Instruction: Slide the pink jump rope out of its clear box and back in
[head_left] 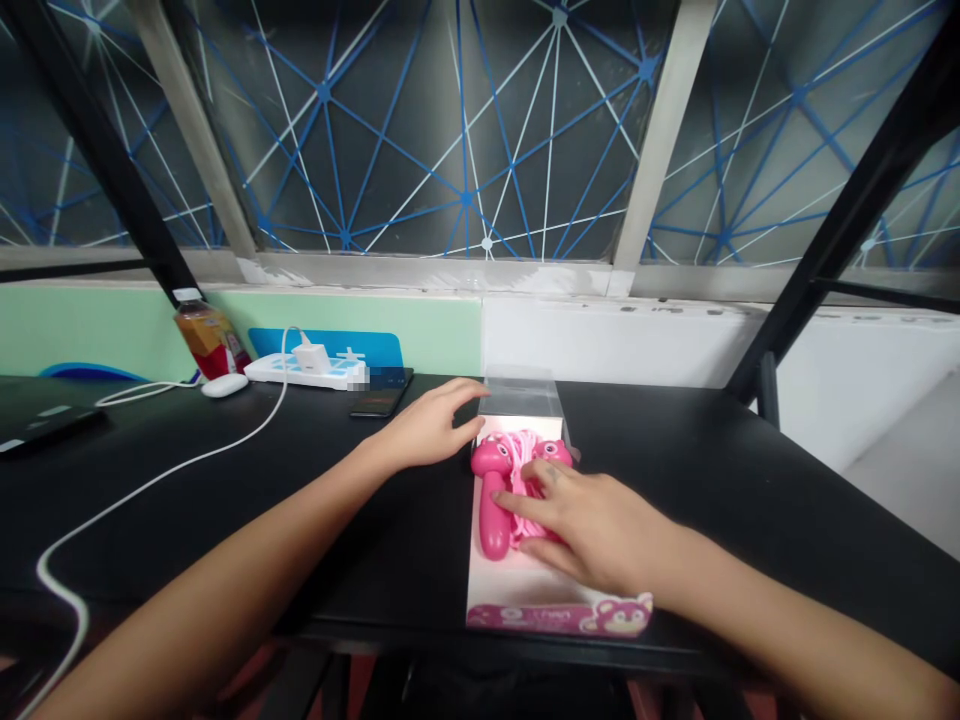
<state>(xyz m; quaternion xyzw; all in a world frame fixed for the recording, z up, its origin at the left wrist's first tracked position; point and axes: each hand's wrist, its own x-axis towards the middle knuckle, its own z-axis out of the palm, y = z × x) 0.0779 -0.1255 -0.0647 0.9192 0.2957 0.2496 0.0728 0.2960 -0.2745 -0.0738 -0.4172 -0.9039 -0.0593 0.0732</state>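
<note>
A pink jump rope [496,515] with animal-head handles and a bundled pale pink cord lies in a pink-and-white box [499,588]. Clear plastic [521,397] stands out at the far end of this box. My right hand [592,515] is over the rope, fingers spread across the cord and the right handle, which it mostly hides. My left hand [431,425] is at the far left edge of the box, its thumb and fingers apart by the clear plastic. Whether it touches the plastic is hard to see.
On the black table [322,540] are a phone [382,392], a white power strip [300,372] with a plugged-in charger, a white mouse [225,385] and a drink bottle [208,335]. A white cable [150,482] curves across the left side. Black slanted posts frame both sides.
</note>
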